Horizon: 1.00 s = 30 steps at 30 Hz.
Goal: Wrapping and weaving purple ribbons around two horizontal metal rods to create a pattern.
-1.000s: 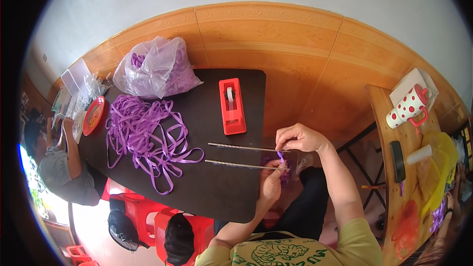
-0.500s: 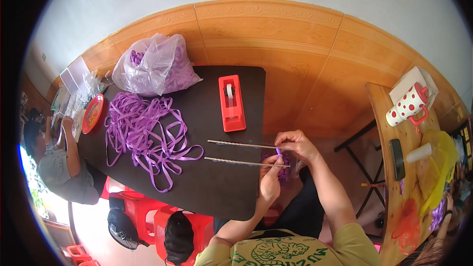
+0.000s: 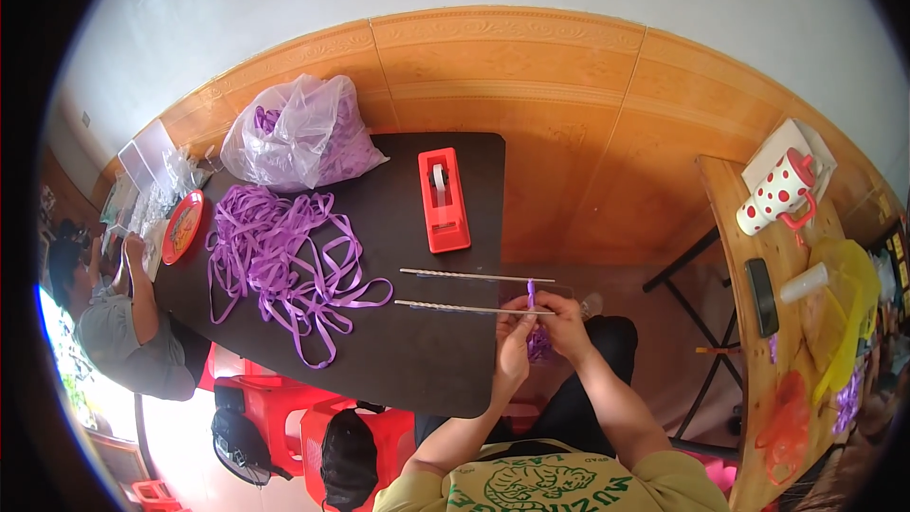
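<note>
Two thin metal rods, twisted at their left part, lie parallel across the right side of the dark table and stick out past its edge: a far rod [image 3: 474,275] and a near rod [image 3: 455,308]. A short stretch of purple ribbon [image 3: 531,292] spans the space between their right ends. My left hand [image 3: 515,346] pinches the ribbon just below the near rod. Close against it, my right hand [image 3: 566,324] has its fingers closed at the same spot, seemingly on the ribbon too. More purple ribbon [image 3: 538,345] hangs below the hands. The fingertips partly hide the ribbon.
Loose purple ribbon [image 3: 275,246] is heaped on the black table [image 3: 417,370]. Behind it stand a clear bag [image 3: 299,137] of ribbon and a red tape dispenser [image 3: 444,199]. A red plate [image 3: 183,228] and another person [image 3: 133,332] are leftward; a wooden table [image 3: 725,218] bears a dotted tumbler [image 3: 779,192].
My right hand has come down from the far rod to the near one, beside my left hand. The ribbon now stretches between the two rods.
</note>
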### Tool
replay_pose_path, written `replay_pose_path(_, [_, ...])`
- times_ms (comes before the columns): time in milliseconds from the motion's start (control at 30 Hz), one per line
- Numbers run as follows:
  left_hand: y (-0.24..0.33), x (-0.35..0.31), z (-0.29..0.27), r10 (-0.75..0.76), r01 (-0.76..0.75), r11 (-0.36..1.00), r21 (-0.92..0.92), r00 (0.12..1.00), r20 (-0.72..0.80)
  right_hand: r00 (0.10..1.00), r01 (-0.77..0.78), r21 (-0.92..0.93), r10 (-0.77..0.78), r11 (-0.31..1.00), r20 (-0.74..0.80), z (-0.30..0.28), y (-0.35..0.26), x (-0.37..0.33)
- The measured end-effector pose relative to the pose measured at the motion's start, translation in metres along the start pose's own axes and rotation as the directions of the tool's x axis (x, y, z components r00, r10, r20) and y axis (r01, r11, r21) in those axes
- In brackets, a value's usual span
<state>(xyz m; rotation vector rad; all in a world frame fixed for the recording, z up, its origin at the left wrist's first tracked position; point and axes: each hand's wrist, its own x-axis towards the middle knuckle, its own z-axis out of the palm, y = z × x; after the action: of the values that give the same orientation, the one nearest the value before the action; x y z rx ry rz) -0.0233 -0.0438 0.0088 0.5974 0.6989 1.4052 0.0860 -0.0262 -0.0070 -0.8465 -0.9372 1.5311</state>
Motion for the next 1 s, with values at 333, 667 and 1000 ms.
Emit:
replay_pose_path(333, [-0.002, -0.001, -0.014, -0.062, 0.056, 0.991, 0.124, 0.997, 0.05, 0.933, 0.291, -0.55, -0.359, 0.783, -0.016, 0.005, 0.04, -0.053])
replay_pose_path(667, [0.004, 0.0, -0.011, -0.205, 0.212, 0.956, 0.204, 0.977, -0.055, 0.99, -0.099, -0.444, 0.134, 0.891, 0.048, -0.023, 0.117, -0.087])
replay_pose_path(1000, [-0.003, 0.004, -0.019, -0.177, 0.177, 0.954, 0.241, 0.984, -0.022, 0.85, -0.525, -0.21, 0.496, 0.825, -0.178, -0.033, 0.152, -0.105])
